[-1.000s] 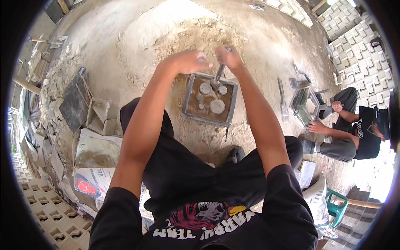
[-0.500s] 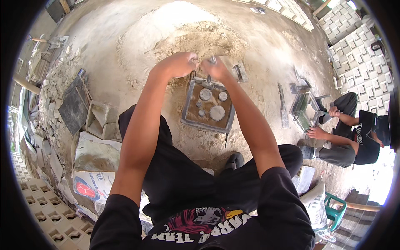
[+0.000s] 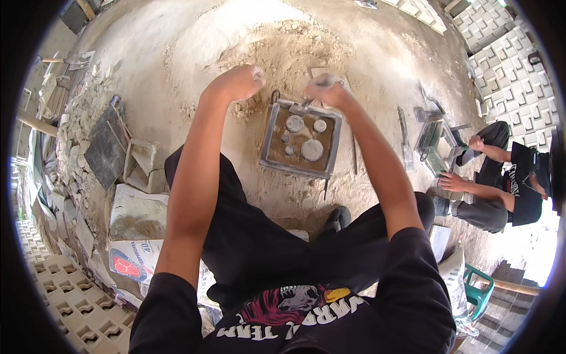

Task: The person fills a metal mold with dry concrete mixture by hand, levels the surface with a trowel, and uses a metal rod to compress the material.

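Observation:
A square metal mould [image 3: 265, 154] lies on the ground before me. Packed brown material fills it, with several round grey discs set in, the largest a pale disc [image 3: 312, 150]. Beyond its far left corner my left hand [image 3: 240, 83] is raised, fingers curled into a fist; whatever it may hold is hidden. My right hand [image 3: 328, 89] hovers over the far right corner, closed and blurred by motion. Something dark shows at its fingers, too unclear to name. The two hands are apart.
Past the mould spreads a heap of sandy powder [image 3: 283, 44]. At left are a dark slab [image 3: 105, 141], stone rubble [image 3: 76, 127] and a printed sack [image 3: 134, 258]. A co-worker [image 3: 522, 183] sits at right with another mould [image 3: 434, 141]. A green plastic chair [image 3: 480, 292] stands behind.
My hands, close together before, have moved apart: the left one to the left, the right one to the right. The view has shifted slightly. The mould's contents look unchanged.

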The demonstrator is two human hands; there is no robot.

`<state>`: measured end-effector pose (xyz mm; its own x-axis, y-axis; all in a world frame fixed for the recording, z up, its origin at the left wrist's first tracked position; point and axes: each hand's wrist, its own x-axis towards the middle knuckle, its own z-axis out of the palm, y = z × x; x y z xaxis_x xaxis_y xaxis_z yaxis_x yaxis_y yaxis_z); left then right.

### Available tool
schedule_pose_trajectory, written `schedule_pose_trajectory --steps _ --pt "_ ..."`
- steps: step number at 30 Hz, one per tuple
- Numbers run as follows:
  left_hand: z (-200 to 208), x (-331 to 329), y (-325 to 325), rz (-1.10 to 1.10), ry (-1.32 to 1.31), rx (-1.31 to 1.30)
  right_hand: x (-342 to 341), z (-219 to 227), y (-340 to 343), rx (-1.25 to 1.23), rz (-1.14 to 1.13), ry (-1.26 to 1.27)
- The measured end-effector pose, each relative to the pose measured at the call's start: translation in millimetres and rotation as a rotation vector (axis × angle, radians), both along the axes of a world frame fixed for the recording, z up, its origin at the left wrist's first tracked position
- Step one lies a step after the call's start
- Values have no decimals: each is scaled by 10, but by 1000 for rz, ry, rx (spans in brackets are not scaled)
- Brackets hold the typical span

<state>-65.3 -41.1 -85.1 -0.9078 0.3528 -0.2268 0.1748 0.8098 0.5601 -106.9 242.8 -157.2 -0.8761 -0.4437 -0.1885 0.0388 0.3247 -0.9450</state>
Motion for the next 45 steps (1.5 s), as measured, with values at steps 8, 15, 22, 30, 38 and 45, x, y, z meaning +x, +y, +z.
schedule_pose_trajectory --steps 8,15,22,30,38,45 --pt "80 141 238 -51 -82 -92 437 261 193 191 -164 161" --pt "3 135 431 -109 -18 -92 262 -56 -48 136 -401 285" --pt "133 271 473 -115 -90 -69 313 36 -169 10 -514 325" --pt "61 273 421 -111 -61 -141 528 180 -413 132 -769 455" --pt "119 297 434 -111 -65 -123 701 66 -179 -36 -652 383" --pt "105 276 564 -128 -89 -113 1115 -110 -196 -147 -677 551"
